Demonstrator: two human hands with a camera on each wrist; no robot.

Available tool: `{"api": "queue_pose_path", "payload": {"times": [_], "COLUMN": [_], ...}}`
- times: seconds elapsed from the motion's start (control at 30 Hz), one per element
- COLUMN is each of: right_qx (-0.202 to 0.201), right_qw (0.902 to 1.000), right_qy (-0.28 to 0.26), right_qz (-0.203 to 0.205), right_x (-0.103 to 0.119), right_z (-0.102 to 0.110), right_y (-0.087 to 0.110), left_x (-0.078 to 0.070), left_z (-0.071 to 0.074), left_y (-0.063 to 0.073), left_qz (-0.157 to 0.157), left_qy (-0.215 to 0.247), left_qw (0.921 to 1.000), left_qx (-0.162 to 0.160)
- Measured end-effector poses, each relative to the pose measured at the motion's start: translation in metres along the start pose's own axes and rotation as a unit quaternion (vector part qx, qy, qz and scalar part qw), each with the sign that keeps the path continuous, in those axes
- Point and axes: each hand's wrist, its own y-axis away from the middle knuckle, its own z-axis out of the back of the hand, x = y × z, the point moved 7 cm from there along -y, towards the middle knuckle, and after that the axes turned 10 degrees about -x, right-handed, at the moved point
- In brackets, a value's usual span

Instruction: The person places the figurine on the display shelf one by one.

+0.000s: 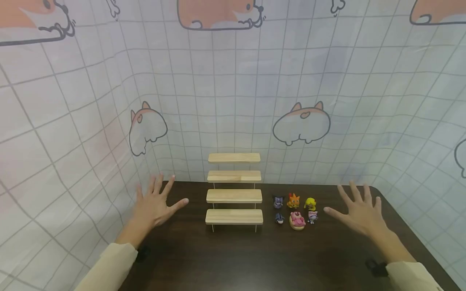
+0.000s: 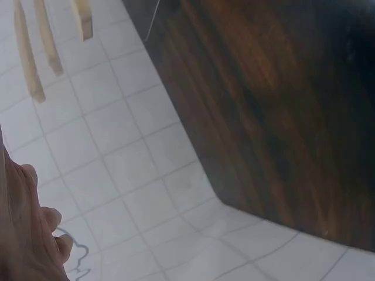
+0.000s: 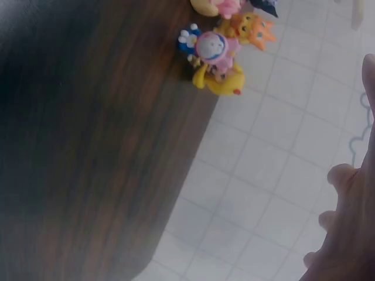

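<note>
My left hand (image 1: pixel 153 205) is held out with spread fingers left of a stepped wooden shelf (image 1: pixel 234 217), holding nothing. On the other side, my right hand (image 1: pixel 364 212) is spread in the same way and is also bare. Nearest to it are small toy figures in two rows: a yellow one (image 1: pixel 310 203), a pink-and-lilac one (image 1: pixel 312 217), an orange one (image 1: pixel 293 201), a pink bear in a round base (image 1: pixel 297 221), a purple one (image 1: pixel 278 201) and a small dark blue one (image 1: pixel 279 218). The right wrist view shows the yellow figure (image 3: pixel 222 82) close to the table edge.
The dark wooden table (image 1: pixel 233 258) carries the shelf and figures. A white gridded curtain (image 1: pixel 233 101) with cartoon dogs surrounds it at the back and both sides. The shelf has several pale planks on thin wire legs.
</note>
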Motion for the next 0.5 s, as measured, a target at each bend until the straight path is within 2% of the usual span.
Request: {"api": "queue_pose_path", "payload": {"times": [0.07, 0.23, 0.5], "right_qx": [0.001, 0.0, -0.005], "right_qw": [1.0, 1.0, 0.9995], "right_qy": [-0.003, -0.009, -0.03], "right_qz": [0.001, 0.001, -0.001], "right_x": [0.002, 0.008, 0.017], "right_z": [-0.004, -0.012, -0.025], "right_y": [0.003, 0.011, 0.024], "left_x": [-0.002, -0.009, -0.023], "left_z": [-0.005, -0.018, -0.049], "left_y": [0.005, 0.02, 0.035], "left_qz": [0.0, 0.007, 0.015], "left_qy": [-0.005, 0.019, 0.055], "left_qw": [1.0, 0.9997, 0.9982], "left_qx": [-0.003, -0.016, -0.017]}}
